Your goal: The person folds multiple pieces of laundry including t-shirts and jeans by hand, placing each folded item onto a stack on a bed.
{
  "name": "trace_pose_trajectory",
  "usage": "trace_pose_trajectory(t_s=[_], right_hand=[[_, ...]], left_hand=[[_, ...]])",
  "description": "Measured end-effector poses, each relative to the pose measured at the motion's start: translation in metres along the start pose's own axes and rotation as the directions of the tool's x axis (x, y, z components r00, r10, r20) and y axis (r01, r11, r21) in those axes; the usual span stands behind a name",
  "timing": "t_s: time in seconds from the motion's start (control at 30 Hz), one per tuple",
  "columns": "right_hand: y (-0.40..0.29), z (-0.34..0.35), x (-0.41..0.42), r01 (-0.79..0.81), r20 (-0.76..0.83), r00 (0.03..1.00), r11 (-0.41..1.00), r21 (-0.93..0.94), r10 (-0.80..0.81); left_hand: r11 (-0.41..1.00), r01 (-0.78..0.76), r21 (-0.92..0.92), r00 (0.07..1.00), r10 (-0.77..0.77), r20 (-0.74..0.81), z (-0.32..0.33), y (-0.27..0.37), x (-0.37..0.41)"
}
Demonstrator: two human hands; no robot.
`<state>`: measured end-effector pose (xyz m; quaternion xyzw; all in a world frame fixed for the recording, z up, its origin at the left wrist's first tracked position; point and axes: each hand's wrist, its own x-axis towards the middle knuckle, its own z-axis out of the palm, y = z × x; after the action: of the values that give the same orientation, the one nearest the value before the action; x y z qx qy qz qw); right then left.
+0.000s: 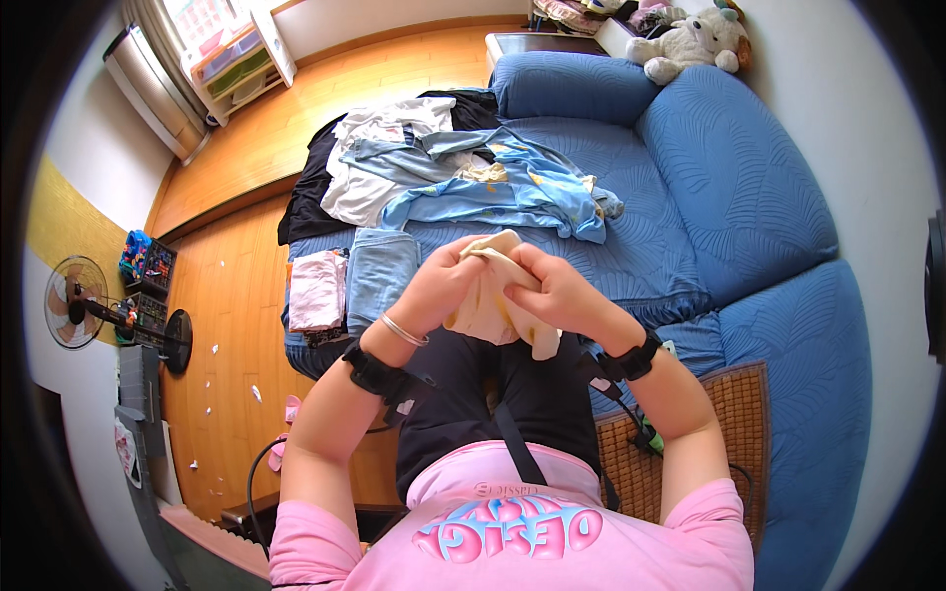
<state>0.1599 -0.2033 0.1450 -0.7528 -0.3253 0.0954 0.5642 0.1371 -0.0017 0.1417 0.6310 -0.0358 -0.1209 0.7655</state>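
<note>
A cream-coloured cloth garment with yellowish patches point(484, 306) hangs between my two hands above my lap. My left hand point(447, 277) pinches its upper edge at one side. At the other side, my right hand point(550, 284) grips a fold of the same fabric with thumb and fingers. What kind of garment it is cannot be made out. Just left of my hands lie a folded pair of light-blue jeans point(380, 273) and a stack of folded clothes topped by a pale pink one point(318, 292).
Beyond my hands, a loose heap holds a blue patterned garment point(510, 188), a white shirt point(369, 177) and black clothing point(310, 196), spread on the blue sofa point(628, 170). A standing fan point(77, 301) is at left. A woven seat mat point(728, 414) lies at right.
</note>
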Motion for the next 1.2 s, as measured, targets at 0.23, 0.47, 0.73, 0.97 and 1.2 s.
trace_pose_trajectory(t_s=[0.23, 0.47, 0.73, 0.97, 1.2], right_hand=[[0.028, 0.004, -0.019, -0.194, 0.301, 0.931, 0.979, -0.066, 0.205], [0.070, 0.013, -0.015, 0.203, 0.009, 0.977, 0.920, -0.334, -0.212], [0.085, 0.033, -0.018, 0.117, -0.070, 0.988, 0.960, -0.253, -0.138], [0.104, 0.042, -0.006, 0.346, -0.030, 0.927, 0.881, -0.322, -0.374], [0.100, 0.036, 0.013, 0.427, 0.318, 0.885, 0.864, -0.264, -0.340]], left_hand=[[0.995, -0.089, 0.044, 0.989, 0.094, -0.116, -0.051, 0.017, -0.002], [0.999, -0.013, 0.052, 1.000, 0.013, 0.001, -0.067, 0.040, -0.015], [0.969, 0.142, 0.204, 0.961, -0.184, 0.207, -0.074, 0.044, -0.040], [0.900, 0.246, 0.360, 0.862, -0.373, 0.343, -0.053, 0.038, -0.046], [0.818, 0.227, 0.529, 0.786, -0.475, 0.397, -0.045, 0.049, -0.037]])
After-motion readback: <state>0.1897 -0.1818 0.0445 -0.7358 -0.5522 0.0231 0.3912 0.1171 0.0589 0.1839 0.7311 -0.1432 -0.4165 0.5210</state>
